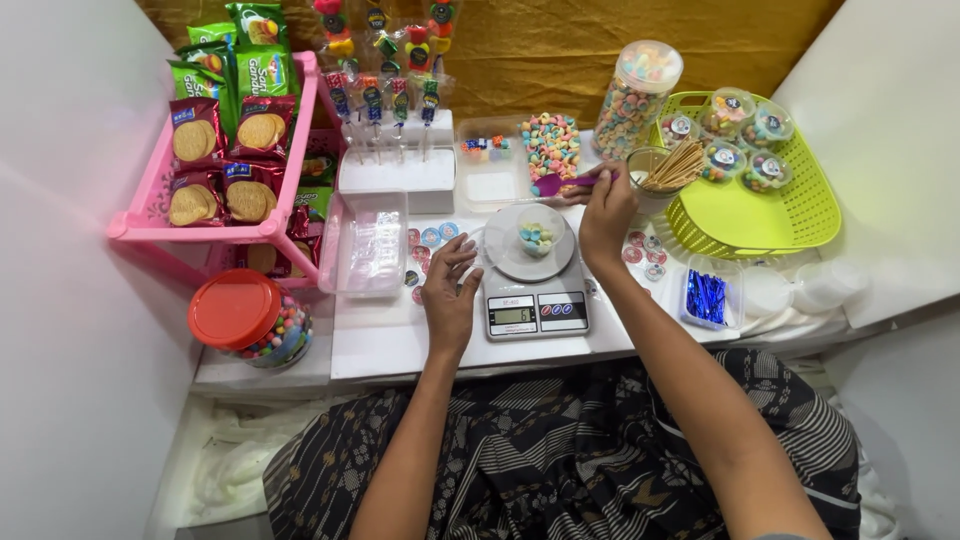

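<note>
Pinching a purple scoop (553, 184) in our right hand (605, 212) over the tray of pastel candy (551, 146), we rest our left hand (449, 292), fingers spread, beside the scale (533, 285) holding a small cup (536, 236). Tilting the scoop could spill candy onto the counter (385, 340). Red biscuit packets (226, 160) fill the pink rack at left.

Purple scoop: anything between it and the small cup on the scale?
Nothing visible. The right hand holds the purple scoop at the near edge of the candy tray, just behind the scale. The small cup sits open-topped on the scale's plate, gap clear.
</note>
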